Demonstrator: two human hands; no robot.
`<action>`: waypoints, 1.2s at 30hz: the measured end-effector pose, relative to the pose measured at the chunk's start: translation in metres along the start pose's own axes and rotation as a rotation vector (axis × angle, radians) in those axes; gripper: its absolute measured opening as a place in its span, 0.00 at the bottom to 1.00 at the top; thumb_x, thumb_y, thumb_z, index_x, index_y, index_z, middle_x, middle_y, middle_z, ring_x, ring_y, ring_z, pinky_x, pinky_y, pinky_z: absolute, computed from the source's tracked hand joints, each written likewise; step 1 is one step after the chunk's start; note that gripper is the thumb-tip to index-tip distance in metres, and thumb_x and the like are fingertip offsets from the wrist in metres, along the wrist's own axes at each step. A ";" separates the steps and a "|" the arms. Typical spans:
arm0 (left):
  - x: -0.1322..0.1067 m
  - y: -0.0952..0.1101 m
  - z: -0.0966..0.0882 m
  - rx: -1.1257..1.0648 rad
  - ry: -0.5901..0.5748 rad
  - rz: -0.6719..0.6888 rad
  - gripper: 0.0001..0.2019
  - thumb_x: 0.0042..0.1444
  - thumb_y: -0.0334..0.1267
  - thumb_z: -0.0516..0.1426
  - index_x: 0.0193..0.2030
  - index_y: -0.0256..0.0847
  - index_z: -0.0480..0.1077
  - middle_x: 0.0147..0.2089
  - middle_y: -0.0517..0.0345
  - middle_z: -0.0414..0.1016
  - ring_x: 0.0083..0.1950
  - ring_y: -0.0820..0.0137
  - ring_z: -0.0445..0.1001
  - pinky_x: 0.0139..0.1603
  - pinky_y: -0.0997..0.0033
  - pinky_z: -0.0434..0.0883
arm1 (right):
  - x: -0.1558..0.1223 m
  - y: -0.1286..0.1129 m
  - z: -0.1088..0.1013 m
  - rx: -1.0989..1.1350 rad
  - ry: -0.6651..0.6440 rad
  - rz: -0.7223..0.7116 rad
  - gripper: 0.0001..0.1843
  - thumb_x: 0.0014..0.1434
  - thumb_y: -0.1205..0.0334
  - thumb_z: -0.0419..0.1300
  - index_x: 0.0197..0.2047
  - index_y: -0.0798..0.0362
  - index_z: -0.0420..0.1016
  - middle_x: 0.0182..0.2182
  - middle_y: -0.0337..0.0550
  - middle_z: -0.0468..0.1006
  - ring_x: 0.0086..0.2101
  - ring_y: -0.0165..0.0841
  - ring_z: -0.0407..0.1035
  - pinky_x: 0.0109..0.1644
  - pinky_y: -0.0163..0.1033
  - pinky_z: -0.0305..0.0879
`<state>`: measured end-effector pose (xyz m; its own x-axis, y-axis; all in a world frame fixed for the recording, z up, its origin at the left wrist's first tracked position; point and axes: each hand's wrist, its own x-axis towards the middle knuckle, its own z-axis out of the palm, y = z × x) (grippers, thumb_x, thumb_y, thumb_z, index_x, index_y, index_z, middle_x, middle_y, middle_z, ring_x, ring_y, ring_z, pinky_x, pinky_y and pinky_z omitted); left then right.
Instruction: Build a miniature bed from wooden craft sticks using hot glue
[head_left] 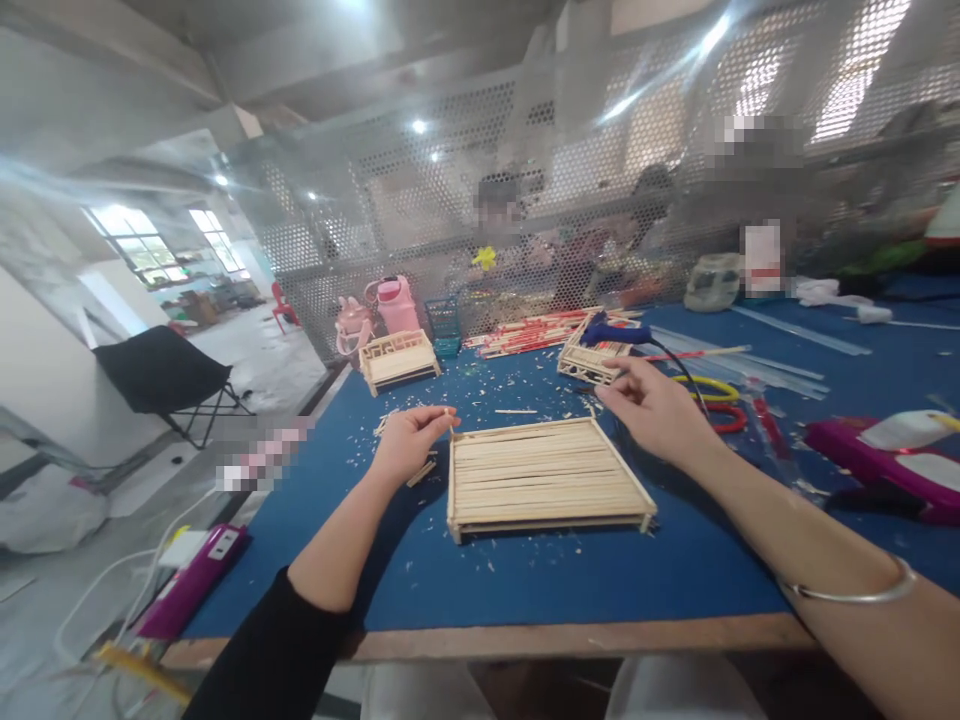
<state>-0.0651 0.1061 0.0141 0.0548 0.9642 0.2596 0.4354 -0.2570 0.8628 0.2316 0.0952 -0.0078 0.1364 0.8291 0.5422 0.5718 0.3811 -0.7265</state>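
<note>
A flat platform of pale wooden sticks (541, 473) lies on the blue table (525, 580) in front of me. My left hand (409, 440) rests by its far left corner, fingers pinched on a small wooden piece (448, 412). My right hand (654, 408) hovers at the far right corner, fingers curled; what they grip, if anything, is hidden. Just beyond it a blue glue gun (615, 334) rests on a small stick frame (594, 362), its black cord running under my right hand.
A finished stick bed model (397, 358) stands at the far left. Red and pale sticks (532, 330), coloured rings (712, 395) and clear rods (780, 345) lie behind. A magenta object (892, 460) sits right. A perforated screen (525, 200) backs the table; people sit beyond.
</note>
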 end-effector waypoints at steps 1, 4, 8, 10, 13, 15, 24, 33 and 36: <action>0.000 0.000 0.000 -0.004 -0.002 0.001 0.19 0.41 0.52 0.63 0.34 0.38 0.78 0.36 0.50 0.82 0.43 0.60 0.77 0.52 0.59 0.68 | 0.000 0.001 0.001 -0.011 -0.013 0.013 0.18 0.51 0.54 0.55 0.43 0.55 0.69 0.21 0.36 0.69 0.21 0.29 0.62 0.28 0.36 0.60; -0.001 0.001 0.000 -0.029 -0.019 -0.001 0.24 0.39 0.55 0.63 0.37 0.37 0.78 0.36 0.48 0.82 0.43 0.59 0.78 0.52 0.58 0.69 | 0.000 0.000 0.002 -0.021 -0.038 0.031 0.18 0.50 0.53 0.55 0.42 0.54 0.69 0.20 0.36 0.69 0.21 0.30 0.62 0.29 0.36 0.60; -0.004 0.004 -0.001 -0.090 -0.050 0.004 0.31 0.36 0.58 0.64 0.44 0.38 0.76 0.40 0.47 0.81 0.45 0.60 0.77 0.50 0.61 0.70 | -0.003 0.000 0.003 -0.006 -0.052 0.038 0.18 0.50 0.52 0.55 0.42 0.54 0.69 0.21 0.37 0.70 0.21 0.30 0.63 0.28 0.36 0.59; -0.003 0.005 -0.004 -0.167 -0.034 0.015 0.33 0.35 0.60 0.64 0.45 0.38 0.75 0.42 0.46 0.80 0.46 0.61 0.76 0.49 0.63 0.69 | -0.004 0.001 0.004 0.005 -0.062 0.034 0.18 0.50 0.52 0.55 0.42 0.54 0.69 0.20 0.36 0.70 0.21 0.30 0.62 0.28 0.36 0.59; 0.002 0.002 -0.008 -0.299 0.090 0.022 0.33 0.36 0.63 0.62 0.43 0.38 0.75 0.42 0.46 0.80 0.44 0.63 0.76 0.43 0.67 0.70 | -0.005 0.004 0.005 0.015 -0.078 0.042 0.19 0.50 0.52 0.56 0.42 0.54 0.69 0.20 0.36 0.70 0.20 0.30 0.62 0.27 0.36 0.59; 0.007 -0.002 -0.013 -0.311 0.258 0.015 0.30 0.41 0.62 0.60 0.41 0.37 0.75 0.39 0.47 0.80 0.38 0.66 0.76 0.38 0.69 0.70 | -0.005 0.005 0.005 0.015 -0.086 0.057 0.19 0.50 0.52 0.55 0.43 0.54 0.69 0.21 0.36 0.70 0.21 0.30 0.62 0.27 0.36 0.59; 0.018 -0.018 -0.041 -0.092 0.635 0.018 0.17 0.38 0.28 0.56 0.39 0.37 0.72 0.33 0.60 0.72 0.28 0.77 0.67 0.35 0.75 0.67 | -0.006 0.003 0.003 0.003 -0.088 0.068 0.18 0.51 0.51 0.55 0.42 0.53 0.69 0.21 0.36 0.70 0.21 0.30 0.62 0.27 0.36 0.59; 0.015 -0.012 -0.030 0.115 0.480 0.100 0.15 0.43 0.31 0.56 0.40 0.36 0.73 0.35 0.54 0.78 0.36 0.69 0.76 0.46 0.66 0.72 | -0.001 0.005 0.000 -0.134 -0.030 -0.026 0.17 0.53 0.54 0.55 0.43 0.54 0.71 0.22 0.38 0.71 0.23 0.32 0.64 0.30 0.37 0.61; 0.011 -0.005 -0.024 0.213 0.406 0.133 0.17 0.42 0.27 0.55 0.41 0.36 0.75 0.37 0.52 0.79 0.41 0.66 0.76 0.53 0.64 0.68 | 0.000 0.003 -0.004 -0.217 -0.008 -0.052 0.18 0.53 0.55 0.55 0.45 0.56 0.72 0.23 0.40 0.71 0.24 0.33 0.65 0.32 0.38 0.61</action>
<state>-0.0885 0.1165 0.0227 -0.2143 0.8094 0.5467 0.6250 -0.3165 0.7136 0.2370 0.0948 -0.0084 0.0958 0.8142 0.5726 0.7388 0.3273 -0.5891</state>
